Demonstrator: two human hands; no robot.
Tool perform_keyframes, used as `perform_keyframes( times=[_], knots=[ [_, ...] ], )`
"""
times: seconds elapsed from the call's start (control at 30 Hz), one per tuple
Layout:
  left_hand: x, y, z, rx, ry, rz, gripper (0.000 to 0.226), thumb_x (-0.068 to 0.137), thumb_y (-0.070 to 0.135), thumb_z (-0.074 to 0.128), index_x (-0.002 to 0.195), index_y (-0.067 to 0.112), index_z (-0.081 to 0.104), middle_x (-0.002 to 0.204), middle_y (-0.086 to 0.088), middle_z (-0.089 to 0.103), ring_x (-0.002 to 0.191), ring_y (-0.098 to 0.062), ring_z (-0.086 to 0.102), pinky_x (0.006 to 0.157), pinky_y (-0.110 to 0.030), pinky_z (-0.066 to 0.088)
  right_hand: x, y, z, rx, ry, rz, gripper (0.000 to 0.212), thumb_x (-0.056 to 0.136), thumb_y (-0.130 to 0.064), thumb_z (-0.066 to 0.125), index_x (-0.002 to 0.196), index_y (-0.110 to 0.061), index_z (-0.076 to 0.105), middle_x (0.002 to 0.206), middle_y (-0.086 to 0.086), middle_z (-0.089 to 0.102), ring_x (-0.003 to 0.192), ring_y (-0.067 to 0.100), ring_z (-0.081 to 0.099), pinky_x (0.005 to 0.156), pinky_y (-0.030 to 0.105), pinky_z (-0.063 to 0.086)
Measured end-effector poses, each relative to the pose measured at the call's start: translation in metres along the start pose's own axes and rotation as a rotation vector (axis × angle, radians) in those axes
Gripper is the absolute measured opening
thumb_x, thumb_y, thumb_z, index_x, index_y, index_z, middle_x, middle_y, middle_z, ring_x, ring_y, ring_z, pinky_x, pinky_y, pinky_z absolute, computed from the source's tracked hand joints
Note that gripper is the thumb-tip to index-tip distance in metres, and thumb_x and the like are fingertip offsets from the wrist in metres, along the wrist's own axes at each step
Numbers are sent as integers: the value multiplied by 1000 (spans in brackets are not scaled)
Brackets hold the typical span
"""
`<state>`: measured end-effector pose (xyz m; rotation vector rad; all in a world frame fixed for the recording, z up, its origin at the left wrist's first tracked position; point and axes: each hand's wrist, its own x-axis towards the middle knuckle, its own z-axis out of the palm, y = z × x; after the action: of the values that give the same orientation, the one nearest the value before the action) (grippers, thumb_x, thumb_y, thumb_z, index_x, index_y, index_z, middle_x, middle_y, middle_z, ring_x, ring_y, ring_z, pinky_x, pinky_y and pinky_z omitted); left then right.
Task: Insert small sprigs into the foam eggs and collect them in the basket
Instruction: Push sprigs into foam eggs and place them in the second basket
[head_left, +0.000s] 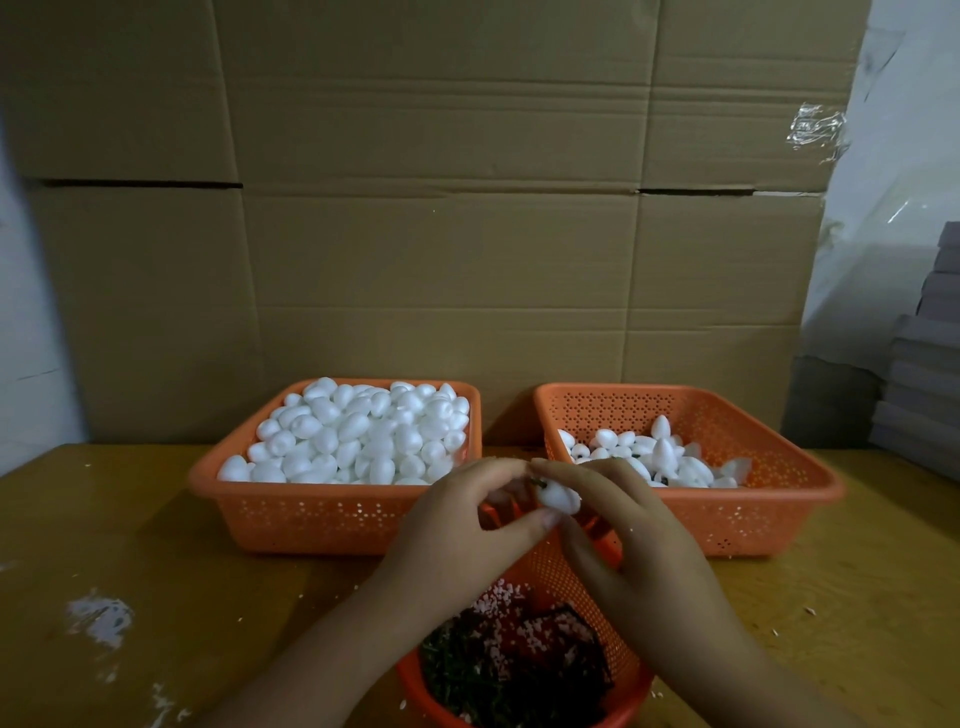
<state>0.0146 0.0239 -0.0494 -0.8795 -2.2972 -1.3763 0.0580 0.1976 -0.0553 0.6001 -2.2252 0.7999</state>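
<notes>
Hands, left (462, 525) and right (618, 525), both grip one foam egg (560, 500) above sprig basket (631, 670).

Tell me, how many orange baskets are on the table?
3: one full of white eggs at back left, one part-filled at back right, one holding sprigs nearest, under the hands.

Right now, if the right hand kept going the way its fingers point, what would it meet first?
Probably the left hand: the right hand points left across the egg they hold together. Depth is unclear.
</notes>
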Motion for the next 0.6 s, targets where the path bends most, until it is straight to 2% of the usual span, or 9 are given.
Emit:
perform_keyframes(
  times=[0.1, 0.17, 0.3, 0.4, 0.43, 0.5, 0.53, 0.6],
  knots=[
    [1, 3, -4, -22, -36, -14, 28, 77, 57, 59, 104, 54, 63, 98, 25, 66, 91, 4, 62, 74, -16, 46, 5, -2, -5, -3, 18, 9, 40, 89, -38, 58, 128, -45, 53, 106, -23, 54, 88, -2, 59, 69, 20, 50],
    [2, 7, -11, 8, -18, -15, 27, 80, 53, 59, 107, 50, 63, 98, 26, 64, 89, 4, 62, 73, -14, 48, 9, 2, -11, 21, 78, 89, 39, 86, -51, 52, 125, -50, 50, 101, -24, 57, 86, -5, 60, 67, 19, 53],
    [6, 7, -39, 436, 160, 67, 20, 87, 46, 56, 105, 41, 64, 93, 22, 62, 88, 1, 59, 70, -21, 49, 19, 24, -31, -45, 193, 272, 24, 82, -54, 56, 102, -53, 43, 86, -21, 60, 79, -13, 60, 55, 18, 50],
    [10, 0, -58, 647, 311, 50, 12, 90, 27, 64, 101, 29, 70, 98, 14, 66, 94, -8, 60, 75, -29, 47, 22, 44, -46, -138, 255, 364, 30, 83, -55, 54, 109, -40, 48, 83, -18, 60, 72, -6, 60, 55, 23, 48],
    [11, -4, -64, 678, 328, 7, 14, 89, 25, 65, 102, 25, 71, 102, 9, 67, 98, -14, 60, 79, -33, 47, 22, 51, -50, -168, 258, 399, 35, 85, -53, 55, 116, -37, 49, 88, -16, 62, 74, -3, 60, 58, 26, 49],
    [13, -13, -72, 722, 297, -120, 20, 91, 30, 62, 108, 24, 70, 113, 5, 66, 107, -18, 58, 85, -35, 45, 21, 59, -54, -259, 200, 495, 51, 88, -39, 62, 135, -29, 45, 114, -4, 64, 97, 12, 61, 75, 37, 53],
    [14, -19, -75, 759, 249, -193, 25, 92, 35, 59, 113, 26, 68, 119, 4, 64, 111, -18, 57, 87, -35, 44, 21, 59, -55, -301, 158, 536, 60, 88, -32, 64, 143, -26, 40, 128, 4, 59, 110, 21, 58, 87, 43, 52],
    [15, -28, -77, 861, 108, -322, 34, 95, 48, 49, 119, 30, 64, 126, 5, 60, 114, -18, 56, 89, -34, 43, 21, 52, -52, -302, 113, 543, 64, 88, -26, 65, 146, -24, 37, 140, 6, 49, 123, 25, 49, 99, 45, 45]
  ],
)
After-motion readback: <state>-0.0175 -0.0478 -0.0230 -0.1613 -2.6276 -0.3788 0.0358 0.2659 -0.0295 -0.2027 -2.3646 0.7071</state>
